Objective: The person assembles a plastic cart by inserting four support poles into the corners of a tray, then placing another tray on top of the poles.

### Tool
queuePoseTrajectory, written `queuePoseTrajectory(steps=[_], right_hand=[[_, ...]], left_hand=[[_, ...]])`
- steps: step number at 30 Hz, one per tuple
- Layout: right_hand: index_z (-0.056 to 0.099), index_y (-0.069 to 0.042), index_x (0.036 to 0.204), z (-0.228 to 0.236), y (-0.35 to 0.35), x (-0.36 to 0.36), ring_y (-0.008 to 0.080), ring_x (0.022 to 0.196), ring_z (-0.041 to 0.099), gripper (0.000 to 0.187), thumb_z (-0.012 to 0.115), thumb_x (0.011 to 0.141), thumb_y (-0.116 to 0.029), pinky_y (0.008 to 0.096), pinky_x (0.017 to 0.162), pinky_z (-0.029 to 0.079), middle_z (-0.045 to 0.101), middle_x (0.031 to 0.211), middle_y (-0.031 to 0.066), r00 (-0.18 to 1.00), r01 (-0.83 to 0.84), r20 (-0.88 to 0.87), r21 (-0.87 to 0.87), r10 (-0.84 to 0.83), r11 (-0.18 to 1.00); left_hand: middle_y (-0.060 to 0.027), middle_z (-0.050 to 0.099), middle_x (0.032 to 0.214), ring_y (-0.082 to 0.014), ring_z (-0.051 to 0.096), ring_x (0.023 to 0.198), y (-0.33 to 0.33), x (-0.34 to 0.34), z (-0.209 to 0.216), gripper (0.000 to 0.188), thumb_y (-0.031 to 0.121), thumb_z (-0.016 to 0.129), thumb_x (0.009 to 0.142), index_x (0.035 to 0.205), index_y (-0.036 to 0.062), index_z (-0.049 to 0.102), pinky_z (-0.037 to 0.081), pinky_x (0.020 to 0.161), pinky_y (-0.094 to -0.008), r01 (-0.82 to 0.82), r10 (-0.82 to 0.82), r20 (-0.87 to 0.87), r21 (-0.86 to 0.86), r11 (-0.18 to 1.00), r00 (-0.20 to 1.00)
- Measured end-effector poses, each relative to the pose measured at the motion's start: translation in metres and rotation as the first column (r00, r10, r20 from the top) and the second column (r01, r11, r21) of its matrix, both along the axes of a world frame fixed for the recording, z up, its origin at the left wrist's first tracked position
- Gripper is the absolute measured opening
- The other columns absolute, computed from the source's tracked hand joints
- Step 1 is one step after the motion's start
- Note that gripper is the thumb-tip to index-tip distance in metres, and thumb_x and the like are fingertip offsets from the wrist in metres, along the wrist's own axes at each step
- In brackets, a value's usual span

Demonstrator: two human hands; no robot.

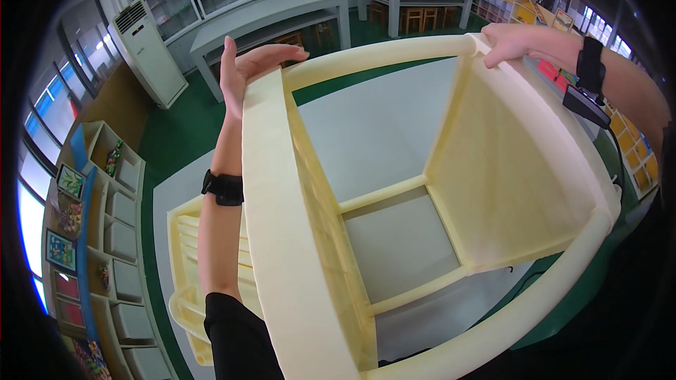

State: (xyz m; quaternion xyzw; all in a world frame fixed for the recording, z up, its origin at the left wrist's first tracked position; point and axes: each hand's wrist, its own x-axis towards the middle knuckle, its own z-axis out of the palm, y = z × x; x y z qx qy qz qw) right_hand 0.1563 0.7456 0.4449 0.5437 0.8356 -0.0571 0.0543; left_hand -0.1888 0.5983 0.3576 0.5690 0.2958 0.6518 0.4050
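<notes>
One large cream frame (274, 204), front and centre

At far left runs one low shelf unit (104, 239), with two framed pictures (61, 250) along its top. Next comes one white air conditioner (148, 56), upright by the wall. One slatted cream piece (189, 253) lies on the pale grey surface (160, 218), partly hidden behind the left forearm.

The left hand (246, 67), one of two, is spread at the frame's far left corner: fingers stretched over the top, thumb raised apart, nothing pinched between them. Its wrist carries one of two black wristbands (225, 188).

The frame fills the middle and right, in front of the wearer and above the pale surface. It has two side panels and four crossbars, two curved and two straight. All of it is pale, smooth and hollow, yellower along the inner edges; the left panel shows a broad, flat outer face, the right one a wide, smooth inner face.

Behind stand two grey tables (271, 24).

At right, the right hand (510, 42) is clamped on the far right corner, thumb and fingers together over the edge. The second wristband (590, 63) sits above one small dark device (586, 107).
</notes>
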Motion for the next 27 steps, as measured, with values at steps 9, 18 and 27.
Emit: queuePoseTrajectory(steps=[9,18,27], right_hand=[[0.051,0.002,0.078,0.013,-0.002,-0.008,0.0156,0.044,0.044,0.033,0.062,0.065,-0.026,0.0282,0.041,0.036,0.051,0.062,0.0092,0.999,0.023,0.031,-0.21,-0.017,0.978],[0.022,-0.011,0.132,0.079,-0.065,0.039,0.0165,0.079,0.054,0.077,0.061,0.072,-0.038,0.0267,0.061,0.047,0.049,0.1,0.0125,0.944,-0.037,-0.328,-0.05,0.019,0.998],[0.049,-0.007,0.109,0.011,-0.268,0.02,0.0224,0.071,0.056,0.049,0.065,0.066,-0.024,0.0305,0.065,0.045,0.055,0.082,0.0141,0.541,-0.84,-0.151,-0.049,0.827,0.541]], left_hand=[[-0.016,0.058,0.098,-0.0225,0.057,0.088,-0.004,-0.01,-0.006,0.065,0.049,0.018,0.085,0.095,-0.0015,0.057,0.042,0.083,-0.03,0.018,-0.019,-0.033,-0.038,0.999,0.999],[-0.0128,0.052,0.113,-0.0214,0.05,0.102,-0.034,-0.033,0.006,0.056,0.043,0.022,0.087,0.112,0.0006,0.048,0.033,0.089,-0.0314,-0.467,0.447,-0.3,0.006,0.884,0.843],[-0.0079,0.055,0.108,-0.0169,0.052,0.099,-0.152,-0.016,0.031,0.042,0.032,0.033,0.087,0.109,0.0019,0.051,0.036,0.084,-0.0287,-0.561,0.577,-0.4,0.17,0.81,0.712]])
